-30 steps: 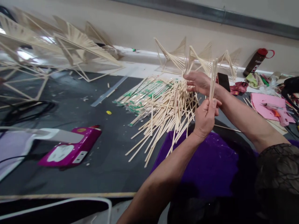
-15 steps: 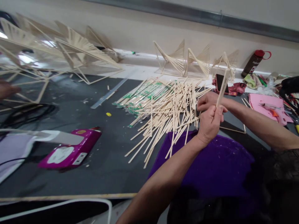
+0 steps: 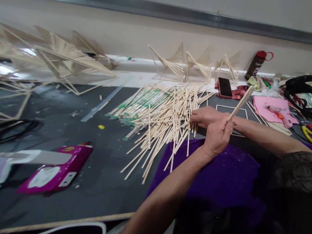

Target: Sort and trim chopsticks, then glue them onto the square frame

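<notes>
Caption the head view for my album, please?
Left hand grips slender sticks, right hand at the edge of a stick pile.

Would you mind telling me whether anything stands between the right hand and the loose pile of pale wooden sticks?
Nothing visible does: the right hand is at the right edge of the pile. The left hand, holding pale sticks, is further right, not between them.

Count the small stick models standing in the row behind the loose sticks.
3, in a row by the wall: the left model and middle model beyond the loose sticks, the right model behind the phone. Any standing behind these could be hidden.
</notes>
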